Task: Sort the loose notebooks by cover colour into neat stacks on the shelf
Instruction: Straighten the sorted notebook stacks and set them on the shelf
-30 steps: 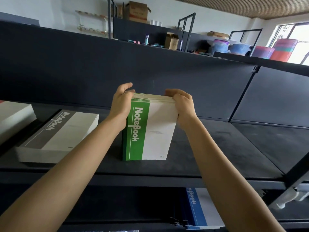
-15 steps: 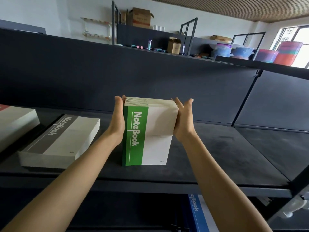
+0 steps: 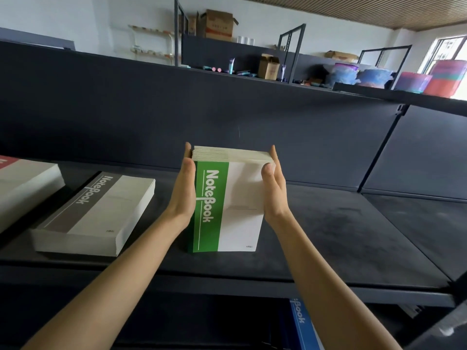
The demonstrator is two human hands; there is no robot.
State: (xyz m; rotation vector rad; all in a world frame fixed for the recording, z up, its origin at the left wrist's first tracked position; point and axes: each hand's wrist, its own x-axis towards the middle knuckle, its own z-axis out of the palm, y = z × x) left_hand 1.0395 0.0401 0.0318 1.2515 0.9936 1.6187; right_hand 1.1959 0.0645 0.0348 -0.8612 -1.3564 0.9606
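Green notebook stack on shelf, btwn L hand & R hand

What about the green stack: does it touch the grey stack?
No, the green stack lies apart from the grey stack, with bare shelf showing between them.

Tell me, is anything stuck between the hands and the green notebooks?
Nothing visible. The left hand and right hand press straight against the sides of the green notebooks on the shelf.
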